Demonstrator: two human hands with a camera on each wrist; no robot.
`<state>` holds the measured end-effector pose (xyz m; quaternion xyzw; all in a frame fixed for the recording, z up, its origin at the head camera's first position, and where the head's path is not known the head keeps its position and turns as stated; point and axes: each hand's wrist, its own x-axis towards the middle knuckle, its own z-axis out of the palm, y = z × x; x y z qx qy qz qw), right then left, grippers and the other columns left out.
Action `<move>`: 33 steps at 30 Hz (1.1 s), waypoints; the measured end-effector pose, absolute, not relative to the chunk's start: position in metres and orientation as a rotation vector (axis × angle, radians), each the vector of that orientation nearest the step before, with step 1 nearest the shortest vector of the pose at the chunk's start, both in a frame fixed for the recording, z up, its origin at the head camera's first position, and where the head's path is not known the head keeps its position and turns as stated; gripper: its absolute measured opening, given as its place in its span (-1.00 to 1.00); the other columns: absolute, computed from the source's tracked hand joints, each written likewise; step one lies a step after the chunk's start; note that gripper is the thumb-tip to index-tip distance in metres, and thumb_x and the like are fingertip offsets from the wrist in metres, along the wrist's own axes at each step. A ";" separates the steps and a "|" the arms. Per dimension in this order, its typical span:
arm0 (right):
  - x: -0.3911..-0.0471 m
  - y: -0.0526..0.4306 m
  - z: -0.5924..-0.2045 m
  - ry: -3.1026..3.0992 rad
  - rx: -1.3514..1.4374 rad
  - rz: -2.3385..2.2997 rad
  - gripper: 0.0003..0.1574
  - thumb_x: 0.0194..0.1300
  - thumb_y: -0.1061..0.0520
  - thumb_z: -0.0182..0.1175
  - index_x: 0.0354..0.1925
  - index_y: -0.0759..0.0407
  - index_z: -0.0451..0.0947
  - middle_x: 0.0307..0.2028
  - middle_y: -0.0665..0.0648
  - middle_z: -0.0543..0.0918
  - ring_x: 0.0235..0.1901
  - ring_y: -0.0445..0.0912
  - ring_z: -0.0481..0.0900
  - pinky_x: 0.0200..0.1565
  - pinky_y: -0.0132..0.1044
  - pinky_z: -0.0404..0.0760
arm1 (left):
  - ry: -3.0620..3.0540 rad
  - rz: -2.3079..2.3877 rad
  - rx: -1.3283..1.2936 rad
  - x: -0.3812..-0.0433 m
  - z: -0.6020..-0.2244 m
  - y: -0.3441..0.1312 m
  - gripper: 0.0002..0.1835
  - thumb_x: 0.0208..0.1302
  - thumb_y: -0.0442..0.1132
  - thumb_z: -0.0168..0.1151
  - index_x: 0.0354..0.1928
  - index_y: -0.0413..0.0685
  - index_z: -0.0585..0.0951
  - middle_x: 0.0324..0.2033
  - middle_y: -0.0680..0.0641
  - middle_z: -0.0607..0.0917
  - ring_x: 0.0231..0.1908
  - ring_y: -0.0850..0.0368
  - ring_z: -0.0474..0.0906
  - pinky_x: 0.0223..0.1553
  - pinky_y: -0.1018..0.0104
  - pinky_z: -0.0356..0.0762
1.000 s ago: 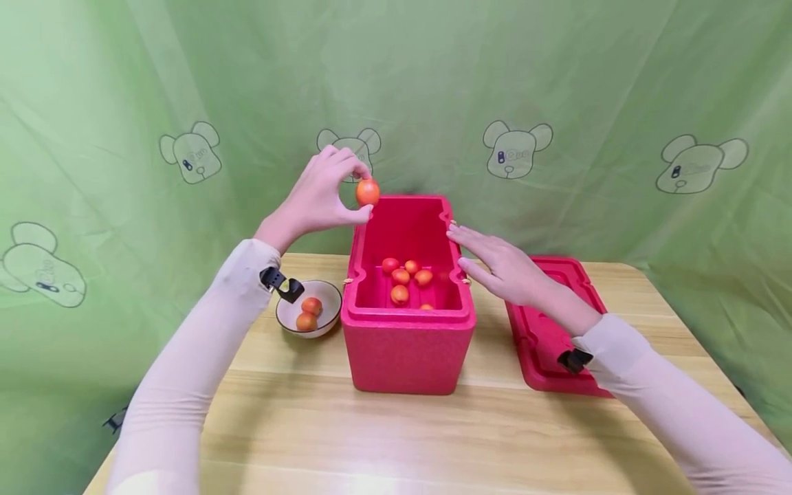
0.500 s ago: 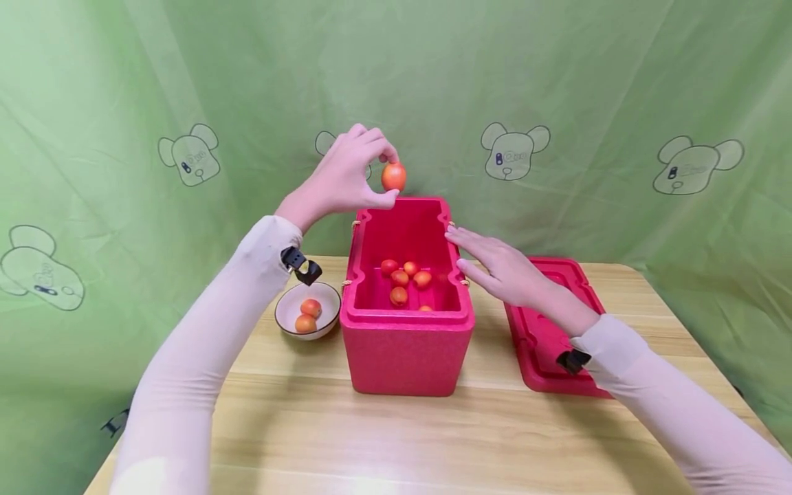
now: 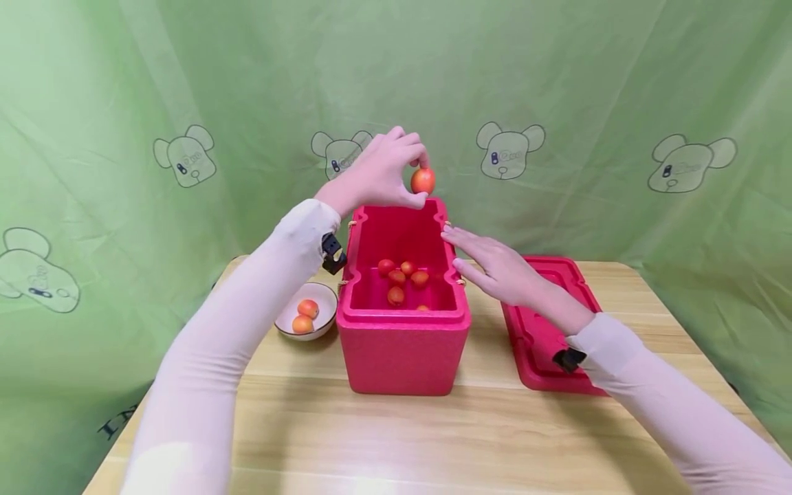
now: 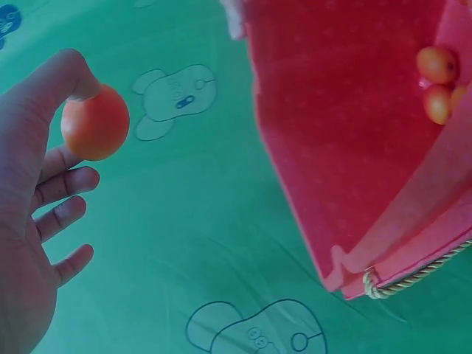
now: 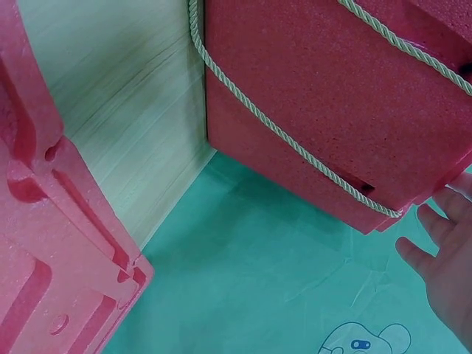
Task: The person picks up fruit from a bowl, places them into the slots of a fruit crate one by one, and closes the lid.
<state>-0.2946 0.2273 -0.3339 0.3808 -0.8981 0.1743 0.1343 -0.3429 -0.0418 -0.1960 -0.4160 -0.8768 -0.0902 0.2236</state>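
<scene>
My left hand point(image 3: 385, 168) pinches a small orange-red tomato point(image 3: 423, 181) between thumb and fingertips, above the far end of the red foam box point(image 3: 405, 357). The left wrist view shows this tomato point(image 4: 96, 122) at the thumb tip, with the other fingers spread loosely. Several similar tomatoes point(image 3: 396, 296) lie on the floor of the box, which has no lid on. My right hand point(image 3: 495, 267) has straight fingers, their tips at the box's right rim. In the right wrist view the right hand point(image 5: 451, 273) shows only in part, beside the box's outer wall.
Left of the box, a dark-rimmed white bowl point(image 3: 286, 317) holds two tomatoes. The red lid point(image 3: 532, 361) lies on the wooden table point(image 3: 297, 440) to the right. Rope handles point(image 5: 280, 134) hang along the box's side. A green curtain point(image 3: 396, 69) stands behind.
My left hand has carried the tomato rightward, from the box's left edge to over its far end. My right hand has stayed at the rim.
</scene>
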 end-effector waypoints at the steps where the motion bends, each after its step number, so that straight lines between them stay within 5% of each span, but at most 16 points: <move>1: -0.295 0.227 -0.334 -2.605 1.103 0.507 -0.22 0.51 -0.13 0.07 0.58 -0.06 0.15 0.58 0.04 0.18 0.56 0.03 0.17 0.44 0.18 0.26 | -2.437 -0.228 -1.148 -0.344 -0.198 -0.040 -0.60 0.08 0.04 0.34 -0.11 -0.05 0.60 -0.12 -0.03 0.61 -0.03 0.06 0.39 0.09 0.08 0.36; 23: -0.298 0.227 -0.333 -2.598 1.103 0.507 -0.22 0.52 -0.14 0.06 0.58 -0.08 0.14 0.58 0.02 0.19 0.56 0.01 0.17 0.45 0.18 0.26 | -2.674 -0.032 -1.161 -0.349 -0.221 -0.028 -0.58 0.19 0.05 0.29 0.00 -0.01 0.60 -0.01 -0.03 0.58 0.07 0.04 0.35 0.14 0.08 0.32; 33: -0.294 0.227 -0.335 -2.626 1.074 0.515 -0.20 0.51 -0.16 0.06 0.59 -0.11 0.12 0.59 -0.01 0.17 0.56 0.00 0.17 0.44 0.20 0.28 | -2.765 0.041 -1.132 -0.352 -0.227 -0.034 -0.63 0.10 0.06 0.36 -0.11 0.03 0.66 -0.08 0.01 0.60 0.05 0.05 0.36 0.08 0.08 0.34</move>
